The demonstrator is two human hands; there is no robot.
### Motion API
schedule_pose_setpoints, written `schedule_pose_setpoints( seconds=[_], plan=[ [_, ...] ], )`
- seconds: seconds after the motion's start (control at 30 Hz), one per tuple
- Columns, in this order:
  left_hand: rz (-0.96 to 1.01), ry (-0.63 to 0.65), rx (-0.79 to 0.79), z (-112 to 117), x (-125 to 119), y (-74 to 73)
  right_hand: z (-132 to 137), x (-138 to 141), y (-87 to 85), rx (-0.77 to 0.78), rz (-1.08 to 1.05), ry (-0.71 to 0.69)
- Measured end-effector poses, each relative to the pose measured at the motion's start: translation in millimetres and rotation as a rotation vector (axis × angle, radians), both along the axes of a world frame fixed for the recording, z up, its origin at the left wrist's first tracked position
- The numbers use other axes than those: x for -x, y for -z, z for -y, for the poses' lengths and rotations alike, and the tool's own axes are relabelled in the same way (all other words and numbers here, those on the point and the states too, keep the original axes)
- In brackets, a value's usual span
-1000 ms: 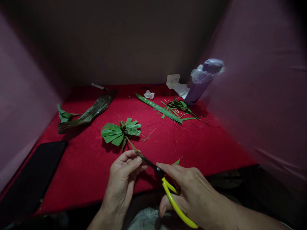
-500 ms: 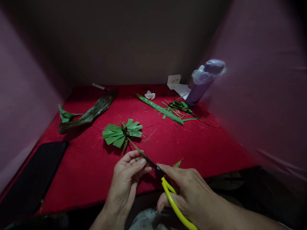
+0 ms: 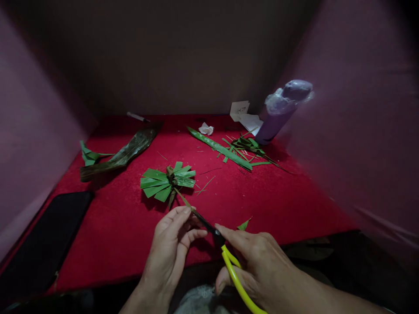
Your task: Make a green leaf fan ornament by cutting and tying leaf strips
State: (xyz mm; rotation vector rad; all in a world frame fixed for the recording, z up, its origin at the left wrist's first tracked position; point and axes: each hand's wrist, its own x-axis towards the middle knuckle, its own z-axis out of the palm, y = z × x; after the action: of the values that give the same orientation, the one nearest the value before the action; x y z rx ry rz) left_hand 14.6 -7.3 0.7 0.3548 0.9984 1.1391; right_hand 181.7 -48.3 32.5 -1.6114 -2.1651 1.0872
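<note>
My right hand (image 3: 262,257) grips scissors (image 3: 235,272) with yellow handles and dark blades, which point up and left. The blades lie along a thin brown leaf strip (image 3: 183,199) that runs down from a fan-shaped green leaf piece (image 3: 156,185). My left hand (image 3: 173,240) pinches the strip near the blade tips, thumb against the forefinger, with its other fingers loosely curled. Brown, knotted leaf sits at the middle of the fan, which rests on the red cloth. Whether the blades are parted is too small to tell.
On the red cloth (image 3: 108,235) lie a long green leaf (image 3: 219,149), leaf scraps (image 3: 247,145), a dried leaf (image 3: 127,152), a folded leaf (image 3: 90,155), a crumpled tissue (image 3: 206,128) and a white pen-like stick (image 3: 137,117). A purple cylinder (image 3: 276,120), papers (image 3: 240,111) and a black phone-like slab (image 3: 49,240) stand around.
My left thumb has slid up along the strip toward the fan, and more of the dark blades shows. The scissors have barely shifted. The whole view has moved slightly.
</note>
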Motion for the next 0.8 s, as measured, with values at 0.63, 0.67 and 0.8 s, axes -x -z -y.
schedule_pose_setpoints(
  seconds=[0.63,0.67,0.8],
  plan=[
    [-0.121,0.009,-0.026,1.6,-4.2,-2.0,0.1,-0.9,-1.6,-0.001,0.044,-0.016],
    [-0.118,0.013,-0.030,1.9,-4.0,-1.7,-0.1,-1.1,-1.8,0.003,0.045,-0.016],
    [-0.115,0.011,-0.020,1.5,-3.2,0.2,1.2,-2.9,2.3,0.020,-0.020,-0.012]
  ],
)
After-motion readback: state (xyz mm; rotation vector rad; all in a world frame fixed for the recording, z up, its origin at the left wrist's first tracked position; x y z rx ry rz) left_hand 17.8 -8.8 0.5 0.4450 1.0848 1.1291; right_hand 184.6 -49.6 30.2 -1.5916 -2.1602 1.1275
